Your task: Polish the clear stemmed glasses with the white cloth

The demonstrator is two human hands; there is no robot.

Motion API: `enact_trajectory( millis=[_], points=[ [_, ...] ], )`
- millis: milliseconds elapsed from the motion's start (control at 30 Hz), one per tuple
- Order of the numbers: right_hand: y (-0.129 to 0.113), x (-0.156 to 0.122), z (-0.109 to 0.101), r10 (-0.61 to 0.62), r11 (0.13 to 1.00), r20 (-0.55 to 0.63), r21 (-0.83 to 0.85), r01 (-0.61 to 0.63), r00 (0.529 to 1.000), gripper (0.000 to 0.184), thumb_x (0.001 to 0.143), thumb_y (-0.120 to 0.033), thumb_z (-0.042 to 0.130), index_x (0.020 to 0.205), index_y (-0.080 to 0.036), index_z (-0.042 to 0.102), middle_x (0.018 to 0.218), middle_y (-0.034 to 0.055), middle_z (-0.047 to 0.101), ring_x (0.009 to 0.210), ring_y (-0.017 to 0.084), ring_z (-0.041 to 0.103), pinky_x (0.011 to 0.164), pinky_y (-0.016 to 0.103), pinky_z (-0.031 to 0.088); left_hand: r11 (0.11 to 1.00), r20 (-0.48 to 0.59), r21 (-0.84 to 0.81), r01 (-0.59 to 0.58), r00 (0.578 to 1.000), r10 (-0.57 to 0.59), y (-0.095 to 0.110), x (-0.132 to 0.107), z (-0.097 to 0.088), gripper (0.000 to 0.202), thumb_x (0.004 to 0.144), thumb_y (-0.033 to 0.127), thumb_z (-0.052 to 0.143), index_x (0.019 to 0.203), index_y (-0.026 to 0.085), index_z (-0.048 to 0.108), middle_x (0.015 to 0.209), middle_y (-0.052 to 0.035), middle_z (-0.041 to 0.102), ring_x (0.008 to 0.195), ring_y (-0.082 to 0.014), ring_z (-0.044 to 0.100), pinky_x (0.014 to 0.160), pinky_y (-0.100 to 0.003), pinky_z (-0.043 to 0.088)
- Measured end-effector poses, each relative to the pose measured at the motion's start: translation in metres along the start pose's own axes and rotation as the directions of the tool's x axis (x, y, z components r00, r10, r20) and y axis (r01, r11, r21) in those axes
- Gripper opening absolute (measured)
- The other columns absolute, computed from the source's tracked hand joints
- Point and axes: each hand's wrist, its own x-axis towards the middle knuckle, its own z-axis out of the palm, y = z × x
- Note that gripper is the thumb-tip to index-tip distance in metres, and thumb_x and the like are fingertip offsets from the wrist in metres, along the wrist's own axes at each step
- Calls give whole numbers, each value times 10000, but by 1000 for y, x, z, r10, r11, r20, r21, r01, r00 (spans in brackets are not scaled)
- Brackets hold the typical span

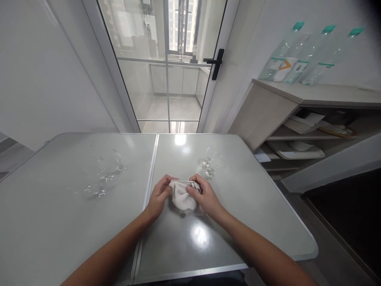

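Note:
Both my hands hold a small pale cloth (182, 196) over the middle of the grey table (74, 222). My left hand (158, 196) pinches the cloth's left edge, fingers closed. My right hand (204, 195) grips its right side, fingers curled round it. A clear glass may be wrapped in the cloth, but I cannot make that out. Two clear stemmed glasses (210, 163) stand just beyond my right hand. Several more clear glasses (107, 172) stand on the left half of the table.
A glass door (166, 63) with a black handle (216, 62) is behind the table. At the right stands a low shelf unit (297, 119) with papers inside and three plastic bottles (309, 55) on top.

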Motion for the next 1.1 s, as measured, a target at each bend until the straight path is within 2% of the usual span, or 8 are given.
enact_trajectory(
  millis=[100,300,567,633,800,867,1000,1100],
  points=[
    [8,6,2,75,996,-39,56,-73,996,365,912,-531,657,816,-194,555,719,-33,507,649,131,464,587,230,362,977,-65,-190,96,992,-110,1,2,1,268,1005,484,539,937,227,505,934,-16,631,756,-139,561,694,-242,453],
    [8,7,4,144,933,-83,342,-108,986,412,888,-574,688,807,-224,487,663,-65,470,570,106,412,524,202,334,970,108,-184,158,984,-140,-5,2,9,450,810,388,831,1115,228,542,1108,-52,628,887,-170,636,725,-244,491],
    [-5,6,0,167,897,137,391,-208,976,367,764,-430,837,952,-182,642,875,15,665,761,160,598,681,247,457,971,-278,-230,-72,961,6,-1,8,-3,367,867,382,776,1128,256,550,1100,-21,607,730,-98,568,602,-186,458],
    [-6,6,2,172,882,101,428,-199,980,350,787,-427,813,988,-190,653,904,26,681,775,173,611,696,262,471,970,-251,-243,-27,967,-36,2,8,-4,443,880,431,758,1218,283,514,1129,-33,634,815,-127,622,699,-218,503],
    [0,9,1,120,883,-15,459,-100,993,300,874,-464,727,988,-194,661,907,40,666,808,186,601,752,287,490,946,42,-265,189,982,-184,3,4,4,719,836,443,804,1415,320,397,1080,-56,713,892,-197,684,816,-316,536],
    [3,11,-1,85,908,-52,415,-56,995,295,888,-481,714,924,-194,651,862,25,631,789,177,574,722,274,475,945,73,-270,186,982,-173,2,3,5,637,844,422,798,1368,305,455,1018,-46,720,842,-191,674,773,-303,528],
    [5,12,-4,-32,962,-143,265,70,989,279,935,-467,674,860,-200,646,812,-4,599,772,156,547,709,253,451,989,-113,-150,22,993,-39,1,5,1,339,856,398,778,1119,229,649,1001,-43,693,874,-184,645,736,-259,498],
    [0,9,-4,-40,982,-158,179,68,987,284,967,-475,625,978,-202,702,836,14,664,778,172,598,704,266,476,997,-145,-82,5,989,-17,2,6,-1,313,865,383,761,1124,220,695,1066,-56,691,934,-208,650,753,-273,505]
  ],
)
